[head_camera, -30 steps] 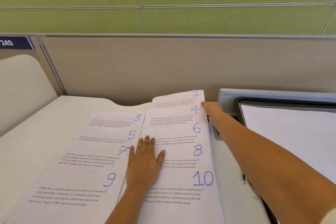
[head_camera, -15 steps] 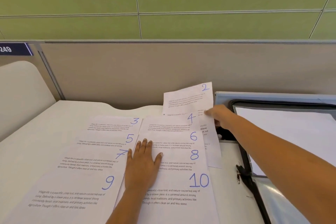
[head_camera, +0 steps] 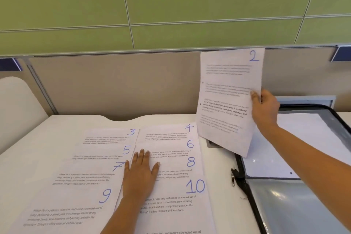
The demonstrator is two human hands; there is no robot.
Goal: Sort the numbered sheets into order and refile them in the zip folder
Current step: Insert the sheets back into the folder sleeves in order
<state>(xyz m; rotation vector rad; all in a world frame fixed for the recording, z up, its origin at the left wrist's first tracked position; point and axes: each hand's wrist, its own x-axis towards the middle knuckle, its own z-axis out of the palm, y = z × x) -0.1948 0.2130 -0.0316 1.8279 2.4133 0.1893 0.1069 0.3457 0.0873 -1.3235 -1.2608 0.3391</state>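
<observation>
Two fanned columns of printed sheets lie on the white desk. The left column shows 3, 5, 7, 9. The right column shows 4, 6, 8, 10. My left hand lies flat, fingers apart, on the right column near its left edge. My right hand pinches the right edge of sheet 2 and holds it upright in the air, above the desk. The open zip folder, black-zippered with a clear pocket, lies at the right with a white sheet inside.
A beige partition runs along the desk's back edge, with a green wall above. A curved white divider stands at the far left. The folder's zipper pull rests on the desk between the right column and the folder.
My right hand has drawn sheet 2 out from the top of the right column and lifted it up and to the right, over the folder's corner. My left hand has stayed in place.
</observation>
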